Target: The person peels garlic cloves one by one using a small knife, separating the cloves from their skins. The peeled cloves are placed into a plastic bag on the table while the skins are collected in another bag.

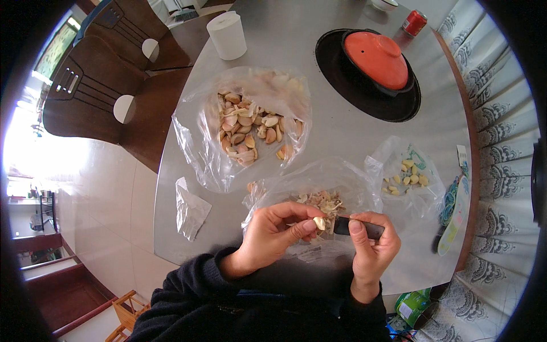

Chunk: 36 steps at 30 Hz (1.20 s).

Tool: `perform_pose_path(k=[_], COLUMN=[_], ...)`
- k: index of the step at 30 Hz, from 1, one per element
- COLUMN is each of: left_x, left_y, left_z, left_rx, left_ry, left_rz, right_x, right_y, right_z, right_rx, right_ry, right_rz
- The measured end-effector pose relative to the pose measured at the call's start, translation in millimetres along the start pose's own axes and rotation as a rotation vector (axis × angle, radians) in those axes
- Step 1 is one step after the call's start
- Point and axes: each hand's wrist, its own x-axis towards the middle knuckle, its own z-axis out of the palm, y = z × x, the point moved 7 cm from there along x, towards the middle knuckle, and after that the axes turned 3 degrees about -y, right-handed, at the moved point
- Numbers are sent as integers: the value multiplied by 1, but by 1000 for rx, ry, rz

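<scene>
My left hand [282, 233] pinches a pale garlic clove [319, 222] between thumb and forefinger. In my right hand [372, 243] is the dark handle of a small tool [359, 227], likely a knife; its working end is hard to make out near the clove. Beneath both hands lies a clear plastic bag [350, 179] with papery garlic skins [320, 200] on it. Farther off, another clear bag [192, 162] holds many unpeeled garlic cloves [245, 124]. To the right, several peeled cloves [413, 175] rest on a third plastic bag [393, 149].
A crumpled tissue [190, 209] lies left on the grey table [337, 141]. Behind stand a paper roll [227, 36], a pot with a red lid [376, 57] and a red can [414, 22]. A fork [462, 154] lies near the right edge. Wooden chairs [94, 89] stand left.
</scene>
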Motion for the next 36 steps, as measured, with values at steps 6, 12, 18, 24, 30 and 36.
perform_pose_path(k=[6,12,18,24,30,36], left_x=[1,-2,-2,-1,1,3], left_y=[0,7,24,15,-2,-1], left_z=[0,-4,2,-2,-1,-1], left_rx=[-49,226,611,495,78,24], left_ry=[4,139,197,187,12,17], left_rz=[17,70,214,157,-4,40], right_x=[6,5,3,0,2,3], right_y=[2,5,-6,-13,-2,-2], right_z=[11,13,19,20,6,13], right_rx=[-67,109,-214,-404,-195,36], right_ry=[-171,-209,-248,-246,-55,-182], right_rz=[-5,89,-134,-237,-102,-59])
